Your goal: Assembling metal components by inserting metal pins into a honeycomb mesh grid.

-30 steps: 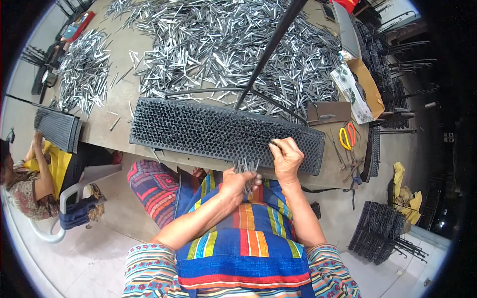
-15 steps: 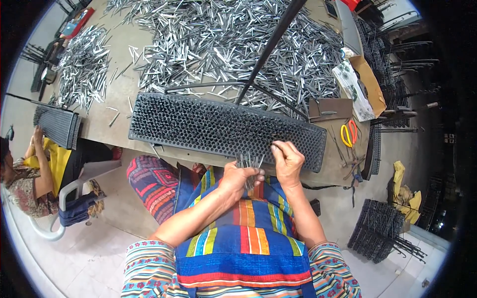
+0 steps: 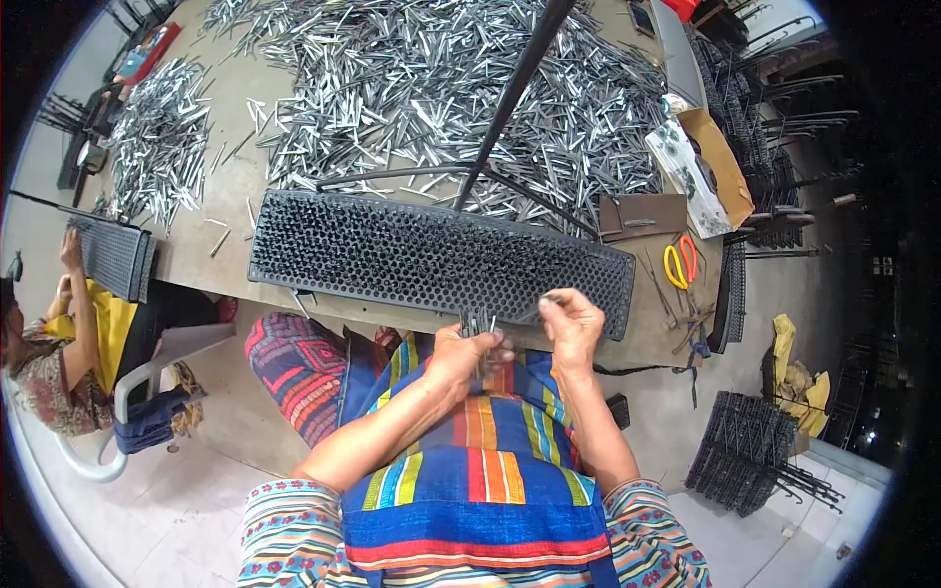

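Note:
My left hand (image 3: 459,360) is closed around a bundle of thin grey metal sticks (image 3: 477,321), their ends fanning up past the thumb. Just to its right, my right hand (image 3: 576,331) is held in a pinch over the near right part of a long black perforated rack (image 3: 392,250). Anything between those fingertips is too small to make out. Short dark pieces stand in many of the rack's holes, thickest at the left and along the far side; holes near the right end look bare.
A big heap of similar metal pieces (image 3: 441,98) covers the table behind the rack. A black rod frame (image 3: 505,122) rises over it. To the right lie scissors (image 3: 680,263), a brown plate (image 3: 643,216) and a cardboard box (image 3: 706,171). A co-worker (image 3: 74,323) sits at the left.
My right hand has moved slightly toward me, its fingers still pinched. My left hand stays near its place with the bundle. At the left, the co-worker's hand has risen onto another rack.

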The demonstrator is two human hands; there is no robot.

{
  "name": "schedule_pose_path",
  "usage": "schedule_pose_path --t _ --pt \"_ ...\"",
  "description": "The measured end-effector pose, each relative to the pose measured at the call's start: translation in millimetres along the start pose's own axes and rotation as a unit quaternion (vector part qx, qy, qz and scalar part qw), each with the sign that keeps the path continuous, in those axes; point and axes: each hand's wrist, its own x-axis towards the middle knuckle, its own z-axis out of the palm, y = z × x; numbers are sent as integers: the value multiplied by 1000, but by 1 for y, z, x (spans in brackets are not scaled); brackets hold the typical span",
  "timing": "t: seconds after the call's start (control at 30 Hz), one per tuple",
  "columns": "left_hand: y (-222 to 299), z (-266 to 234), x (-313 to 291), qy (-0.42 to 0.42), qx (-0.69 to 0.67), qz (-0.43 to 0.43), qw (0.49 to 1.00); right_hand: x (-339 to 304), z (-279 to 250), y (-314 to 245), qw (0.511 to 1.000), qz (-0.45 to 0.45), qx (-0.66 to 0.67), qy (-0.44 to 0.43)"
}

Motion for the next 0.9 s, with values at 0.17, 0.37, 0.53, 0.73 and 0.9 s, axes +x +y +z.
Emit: schedule_pose_path --t 0.17,0.37,0.53,0.73,0.9 --pt "-20 -16 0 -77 23 -54 995 23 -1 -4 961 -228 -155 36" --pt "-30 -35 -13 -143 188 -17 972 29 0 -6 926 -282 -251 24" --pt "-35 -37 -14 -114 197 34 973 29 4 -5 912 -297 -283 24" --pt "-24 -35 -17 -89 88 4 992 22 6 -7 910 -256 -325 33" --pt "-17 -35 -13 -61 21 6 998 24 1 -1 883 -297 -363 7"
